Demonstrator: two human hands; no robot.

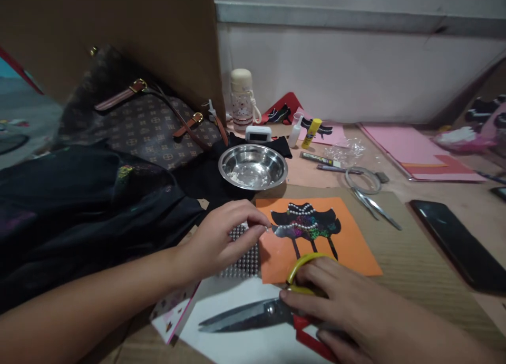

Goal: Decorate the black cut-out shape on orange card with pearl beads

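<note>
My left hand (227, 232) is closed in a pinch at the left edge of the orange paper (356, 258). Something tiny and pale shows at the fingertips, too small to name. Beside them, a black paper cut-out (304, 221) with a tiled-roof outline is stuck on the paper, bearing rows of small pearl beads and glittery patches. Partly under the left hand lies a sheet of silvery half-pearl beads (247, 261). My right hand (332, 300) grips scissors (245, 314) with one yellow and one red handle; their blades point left over a white sheet (221, 343).
A steel bowl (253, 169) with white bits stands behind the orange paper. Tweezers (377, 208), a phone (458, 242) and pink paper (403, 147) lie to the right. Farther back are a glue stick (311, 133), a bottle (242, 100) and a brown handbag (134, 116).
</note>
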